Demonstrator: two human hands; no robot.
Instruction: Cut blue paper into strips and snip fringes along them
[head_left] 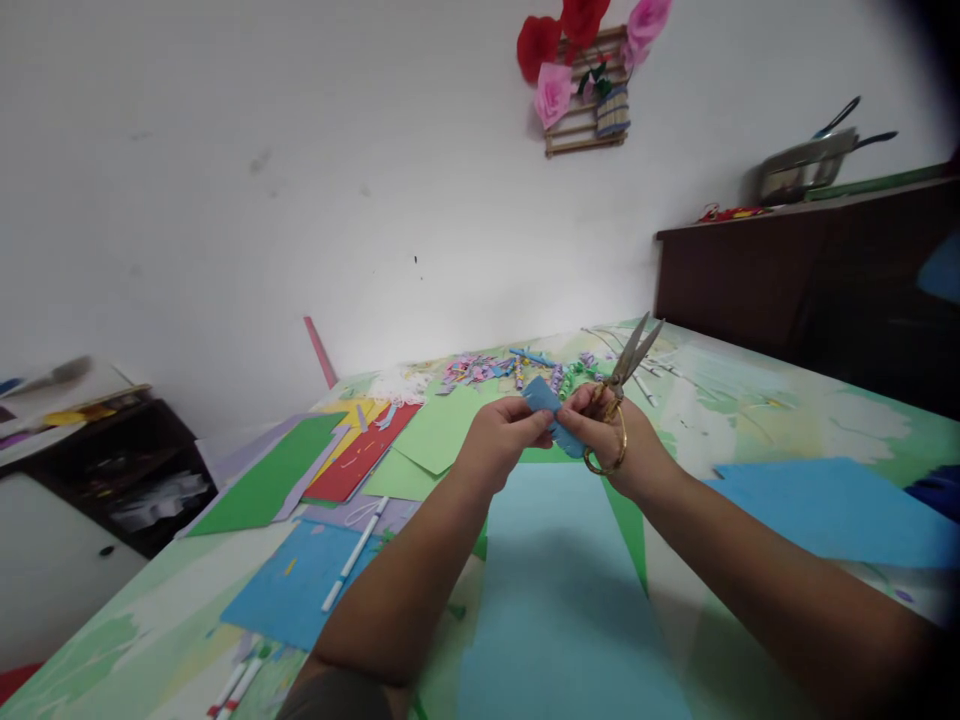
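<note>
Blue paper, a small piece with notched edges (541, 394), is pinched between our left fingers (531, 428) on one side and our right fingers (589, 428) on the other, raised above the desk (795, 405). Our right fingers also grasp a pair of scissors (617, 385) with gold-coloured loop handles; the blades stand slightly parted, pointing up and away from us.

Beneath our hands we have a pale blue sheet (562, 590) lying over a green sheet (628, 525), whose edge shows along the right side. To our left, light green sheets (441, 430) lie near a red sheet (366, 455), and farther out is a dark green sheet (274, 478). Nearer to us, a white marker (355, 556) lies partly across a blue sheet (289, 580).

Beyond our hands we see a heap of mixed paper scraps (474, 370), with white shreds (401, 384) just beside it to the left. Out to our right is a broad bright blue sheet (832, 508). Past the desk, a dark cabinet (750, 270) bears a metal pan (806, 168), and a slatted rack (585, 147) with red and pink flowers hangs on the white wall (262, 230).
</note>
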